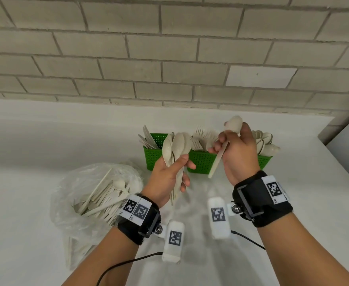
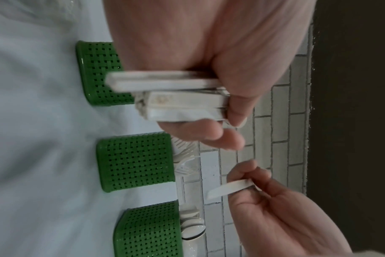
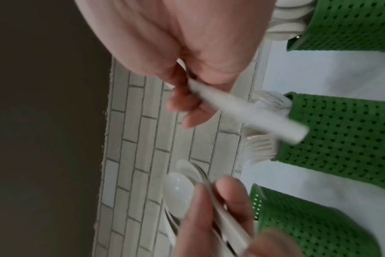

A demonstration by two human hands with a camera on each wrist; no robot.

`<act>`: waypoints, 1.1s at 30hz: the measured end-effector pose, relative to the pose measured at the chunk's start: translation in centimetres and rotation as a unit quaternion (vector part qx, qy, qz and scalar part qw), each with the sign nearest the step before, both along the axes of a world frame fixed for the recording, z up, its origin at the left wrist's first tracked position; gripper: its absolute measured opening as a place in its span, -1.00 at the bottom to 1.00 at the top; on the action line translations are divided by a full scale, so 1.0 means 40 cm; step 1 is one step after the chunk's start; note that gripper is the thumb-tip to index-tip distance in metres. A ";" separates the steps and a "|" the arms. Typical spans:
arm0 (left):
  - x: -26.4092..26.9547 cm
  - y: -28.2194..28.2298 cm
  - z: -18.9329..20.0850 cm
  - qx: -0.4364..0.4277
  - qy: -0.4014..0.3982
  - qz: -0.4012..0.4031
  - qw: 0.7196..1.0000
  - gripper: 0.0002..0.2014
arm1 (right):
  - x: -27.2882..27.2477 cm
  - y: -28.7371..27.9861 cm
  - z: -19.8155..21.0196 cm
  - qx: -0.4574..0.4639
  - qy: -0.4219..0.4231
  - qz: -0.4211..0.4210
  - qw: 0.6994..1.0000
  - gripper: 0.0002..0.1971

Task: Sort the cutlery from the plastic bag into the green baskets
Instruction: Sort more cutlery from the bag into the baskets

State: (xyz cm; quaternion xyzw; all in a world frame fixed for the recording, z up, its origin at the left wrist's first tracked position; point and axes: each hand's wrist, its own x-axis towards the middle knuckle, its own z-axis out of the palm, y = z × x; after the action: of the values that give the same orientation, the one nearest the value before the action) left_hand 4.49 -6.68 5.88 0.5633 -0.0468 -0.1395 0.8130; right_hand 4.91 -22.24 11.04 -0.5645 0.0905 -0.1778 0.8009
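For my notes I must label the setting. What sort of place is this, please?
Probably a canteen or kitchen service counter, though I cannot be sure. A white counter runs along a pale brick wall, and three green baskets hold sorted disposable knives, forks and spoons, with more cutlery in a plastic bag.

Three baskets (image 1: 202, 162) stand in a row on the tabletop (image 1: 45, 141), near its back edge by the wall (image 1: 169, 48). The plastic bag (image 1: 91, 195) lies nearer the front edge, left of them. Both hands are raised before the baskets, left hand (image 1: 167, 180) beside right hand (image 1: 237, 153).
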 end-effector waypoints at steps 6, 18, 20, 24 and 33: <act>-0.009 -0.006 -0.001 0.027 -0.039 -0.011 0.999 -0.79 | -0.039 0.055 -0.026 -0.225 0.014 0.093 0.970 -0.76; -0.016 -0.007 0.003 -0.031 -0.006 -0.047 0.998 -0.64 | -0.023 0.050 -0.043 -0.216 0.040 0.053 0.974 -0.70; -0.015 -0.008 0.006 -0.022 -0.016 -0.041 0.999 -0.66 | -0.022 0.047 -0.046 -0.217 0.040 0.044 0.974 -0.74; -0.017 -0.010 0.009 0.000 -0.019 -0.025 1.000 -0.66 | -0.025 0.046 -0.035 -0.184 0.015 0.015 0.983 -0.90; -0.015 0.001 0.015 -0.028 0.015 -0.044 0.999 -0.72 | -0.014 0.032 -0.045 -0.206 -0.020 0.036 0.978 -0.76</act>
State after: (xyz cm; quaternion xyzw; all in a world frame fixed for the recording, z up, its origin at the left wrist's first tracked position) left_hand 3.90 -6.65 6.47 0.5359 -0.0635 -0.1817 0.8220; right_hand 4.34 -20.97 9.24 -0.7164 0.0155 -0.1751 0.6752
